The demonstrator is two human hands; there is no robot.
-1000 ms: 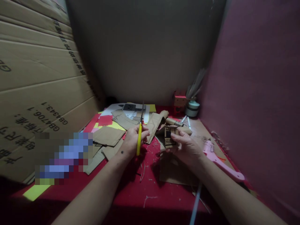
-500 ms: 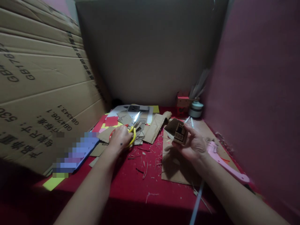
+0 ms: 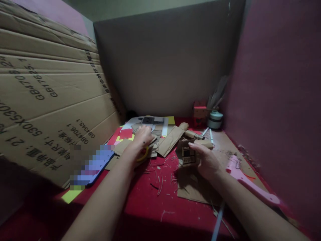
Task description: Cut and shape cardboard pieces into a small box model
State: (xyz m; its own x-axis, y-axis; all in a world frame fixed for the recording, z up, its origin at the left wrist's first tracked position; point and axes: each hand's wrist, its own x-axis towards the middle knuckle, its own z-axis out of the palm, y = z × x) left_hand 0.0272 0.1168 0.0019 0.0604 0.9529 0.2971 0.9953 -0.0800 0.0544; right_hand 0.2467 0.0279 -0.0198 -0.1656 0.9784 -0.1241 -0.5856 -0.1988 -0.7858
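Note:
My left hand [image 3: 143, 138] reaches over the pile of cardboard scraps and paper, knuckles up. Its fingertips are hidden, so I cannot tell what they touch. Just below it shows a yellow loop of the scissors [image 3: 143, 155]; the blades are out of sight. In my right hand [image 3: 209, 160] is a cardboard piece [image 3: 186, 154] with black print, gripped with the thumb on top. A tan strip of cardboard [image 3: 203, 143] shows beside that thumb. Underneath lies a flat cardboard sheet [image 3: 193, 190] on the red tabletop [image 3: 155, 204].
A pink glue gun [image 3: 250, 184] lies at the right, a pale stick [image 3: 218, 221] at the front. At the back stand a red box [image 3: 200, 115] and a teal jar [image 3: 215, 119]. A printed carton panel [image 3: 57, 100] walls the left. Thin shreds [image 3: 159, 184] litter the cloth.
My left hand has moved away from me and right, past the scissors, whose blades no longer show. My right hand has turned the cardboard piece to face me. The view has shifted slightly.

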